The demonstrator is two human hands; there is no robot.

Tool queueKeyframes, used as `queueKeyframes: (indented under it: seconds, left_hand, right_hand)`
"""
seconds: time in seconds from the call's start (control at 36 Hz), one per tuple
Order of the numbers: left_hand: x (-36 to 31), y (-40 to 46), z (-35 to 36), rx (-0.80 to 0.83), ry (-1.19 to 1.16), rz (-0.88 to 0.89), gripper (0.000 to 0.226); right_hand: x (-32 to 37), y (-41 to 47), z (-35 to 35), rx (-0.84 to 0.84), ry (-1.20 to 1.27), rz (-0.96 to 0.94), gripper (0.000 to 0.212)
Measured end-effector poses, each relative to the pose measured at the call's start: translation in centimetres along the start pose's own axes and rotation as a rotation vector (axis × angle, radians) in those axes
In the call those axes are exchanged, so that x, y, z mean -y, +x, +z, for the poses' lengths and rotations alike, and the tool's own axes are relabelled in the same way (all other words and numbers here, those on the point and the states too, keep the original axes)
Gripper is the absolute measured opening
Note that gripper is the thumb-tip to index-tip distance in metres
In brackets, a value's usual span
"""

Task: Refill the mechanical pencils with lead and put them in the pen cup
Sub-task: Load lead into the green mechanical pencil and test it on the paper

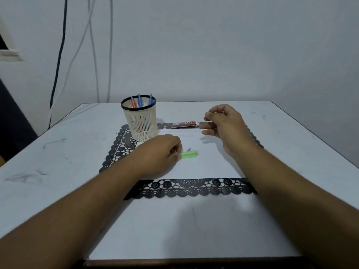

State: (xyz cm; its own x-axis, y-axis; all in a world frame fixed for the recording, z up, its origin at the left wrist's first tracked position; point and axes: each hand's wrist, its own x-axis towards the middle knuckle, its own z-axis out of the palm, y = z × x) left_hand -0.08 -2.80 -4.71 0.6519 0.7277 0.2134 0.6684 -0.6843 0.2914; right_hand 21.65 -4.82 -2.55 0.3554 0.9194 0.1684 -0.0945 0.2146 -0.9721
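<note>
Head view of a white table (58, 152) with a black lace placemat (116, 152) under a white sheet (209, 162). The left hand (157, 152) rests on the sheet, its fingertips pressed onto the near end of a green lead case (189, 153), whose long axis runs left to right, away from that hand. The right hand (223, 123) hovers above the sheet, thumb and forefinger pressed together as if pinching something thin; whether a lead is held cannot be made out. A red-and-dark packet (184, 124) lies just beside its lower fingers, contact uncertain. The mesh pen cup (141, 123) stands near the left hand and holds one red and two blue mechanical pencils (139, 100); no pencil lies on the table. A small grey mark beside the case is too blurred to name
</note>
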Motion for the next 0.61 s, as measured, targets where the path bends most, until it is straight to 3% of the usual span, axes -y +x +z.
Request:
queueKeyframes:
  seconds: [0.25, 0.61]
  left_hand:
    - [0.8, 0.5, -0.5, -0.236, -0.369, 0.023, 0.015]
    - [0.3, 0.3, -0.7, -0.278, -0.451, -0.003, 0.016]
  right_hand:
    - [0.7, -0.8, 1.0, 0.018, 0.090, -0.020, 0.010]
    - [1.2, -1.5, 1.8, -0.004, 0.169, -0.115, 0.010]
